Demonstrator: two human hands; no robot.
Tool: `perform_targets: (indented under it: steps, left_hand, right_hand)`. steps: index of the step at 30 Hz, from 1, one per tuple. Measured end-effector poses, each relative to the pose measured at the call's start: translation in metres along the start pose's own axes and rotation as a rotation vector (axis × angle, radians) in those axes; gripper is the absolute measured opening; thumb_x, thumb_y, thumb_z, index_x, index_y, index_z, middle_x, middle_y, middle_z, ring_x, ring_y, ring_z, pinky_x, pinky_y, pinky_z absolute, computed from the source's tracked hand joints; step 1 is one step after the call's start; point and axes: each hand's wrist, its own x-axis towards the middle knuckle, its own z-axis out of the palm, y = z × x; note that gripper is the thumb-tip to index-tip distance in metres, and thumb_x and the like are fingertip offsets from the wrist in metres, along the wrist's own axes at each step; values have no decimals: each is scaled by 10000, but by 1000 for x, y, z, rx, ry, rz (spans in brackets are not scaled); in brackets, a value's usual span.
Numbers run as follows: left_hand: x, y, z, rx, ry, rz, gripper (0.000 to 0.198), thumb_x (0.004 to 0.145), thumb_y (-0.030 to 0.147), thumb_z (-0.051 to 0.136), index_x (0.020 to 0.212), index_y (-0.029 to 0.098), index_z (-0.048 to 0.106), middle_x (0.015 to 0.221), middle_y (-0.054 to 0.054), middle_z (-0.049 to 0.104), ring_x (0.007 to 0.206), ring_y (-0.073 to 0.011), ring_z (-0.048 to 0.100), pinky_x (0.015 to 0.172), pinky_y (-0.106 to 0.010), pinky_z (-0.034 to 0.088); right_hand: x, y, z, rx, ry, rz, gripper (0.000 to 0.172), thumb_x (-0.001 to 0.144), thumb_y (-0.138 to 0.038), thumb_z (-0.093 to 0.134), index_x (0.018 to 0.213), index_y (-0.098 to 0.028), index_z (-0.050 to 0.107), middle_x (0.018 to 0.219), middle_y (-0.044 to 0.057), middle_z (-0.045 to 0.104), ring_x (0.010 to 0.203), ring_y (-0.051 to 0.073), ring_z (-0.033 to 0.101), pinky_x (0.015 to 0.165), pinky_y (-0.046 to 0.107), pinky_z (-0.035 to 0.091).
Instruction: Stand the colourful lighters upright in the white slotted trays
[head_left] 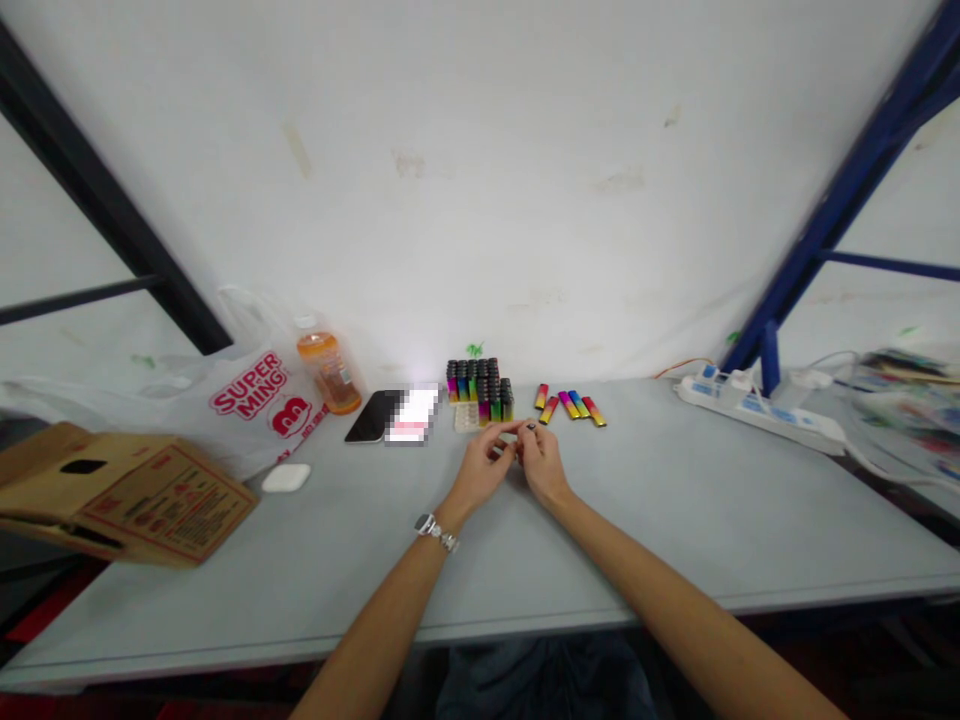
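My left hand (484,465) and my right hand (541,462) meet at the middle of the table, fingers curled together. A small dark tip shows at the right fingertips; the rest of whatever is between the hands is hidden. Just beyond them, several colourful lighters with black tops (480,385) stand upright in close rows. A pale tray (466,417) with bare slots shows at their front left. To the right, several rainbow-coloured lighter bodies (574,404) lie loose on the table.
Left of the lighters are a dark phone (372,417), an orange bottle (330,373), a white case (286,478), a plastic bag (259,400) and a cardboard box (161,500). A power strip (761,412) with cables lies at right on the grey table (675,520).
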Motion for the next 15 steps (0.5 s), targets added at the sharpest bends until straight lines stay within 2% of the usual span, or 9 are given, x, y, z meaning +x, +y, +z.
perform_targets:
  steps: [15]
  left_hand:
    - [0,4,0,6,5,2,316,838,224,584,1145,182,647,1064,-72,612,712,-99,584,617,-201,488]
  right_hand:
    - [0,5,-1,2,-18,2,295,899,-406,427,686,-206,471,569,-57,404,523,117,388,509,236,331]
